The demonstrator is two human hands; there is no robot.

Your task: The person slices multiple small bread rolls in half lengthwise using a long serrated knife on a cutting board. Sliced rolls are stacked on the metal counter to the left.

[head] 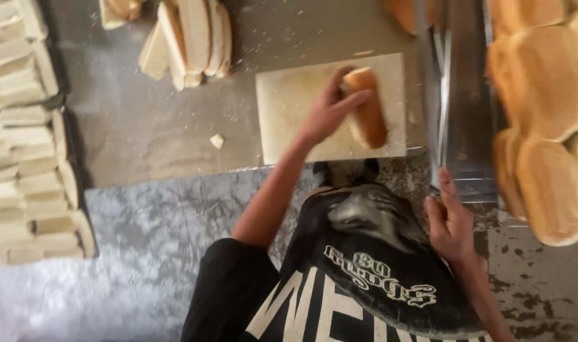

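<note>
Nearest the camera, the person's dark printed shirt (pixel 365 278) filled the lower middle of the view, and beside it the right hand (pixel 450 221) hung open with its fingers spread, grasping nothing, just below the lower edge of a metal tray (pixel 460 114). Farther out, the left hand (pixel 330 111) was closed around a long bread roll (pixel 367 107), fingers wrapped over its upper end, holding it on a pale cutting board (pixel 301 101) that lay on the grey table (pixel 143 133). The roll looked light and soft, with a browned crust that would likely dent or tear under a hard squeeze; a gentle grip around its middle, across the width, seemed the safest hold. A small crumb of bread (pixel 217 140) lay on the table to the left of the board. Beyond it, a pile of sliced rolls (pixel 187 41) leaned together near the top edge, and stacked cut pieces (pixel 26 139) ran down the left side. Golden buns (pixel 549 114) crowded the right edge, blurred and cut off by the frame. Whether the roll was already split could not be told, since the fingers hid part of it, and the tray's contents were hard to make out
</note>
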